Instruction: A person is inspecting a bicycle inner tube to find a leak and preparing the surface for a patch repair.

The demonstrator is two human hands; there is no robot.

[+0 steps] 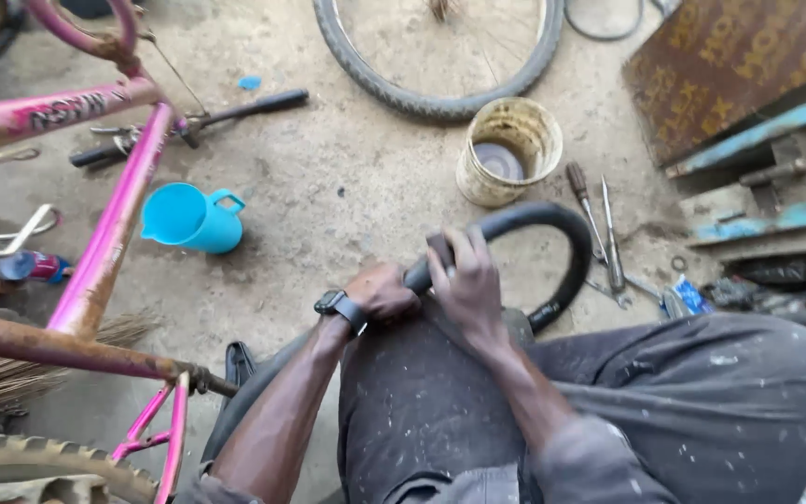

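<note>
Head view: hands (426,285) on inner tube (552,233)

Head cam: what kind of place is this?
Likely an informal bicycle repair spot on bare ground: pink bike frame, loose wheel, screwdrivers, and both hands gripping a black inner tube.

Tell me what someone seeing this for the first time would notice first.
Probably the two hands at center: the left hand and right hand grip a black inner tube over the person's knee. Next, the pink bicycle frame at left, with a bright blue jug lying on the concrete floor beside it.
</note>
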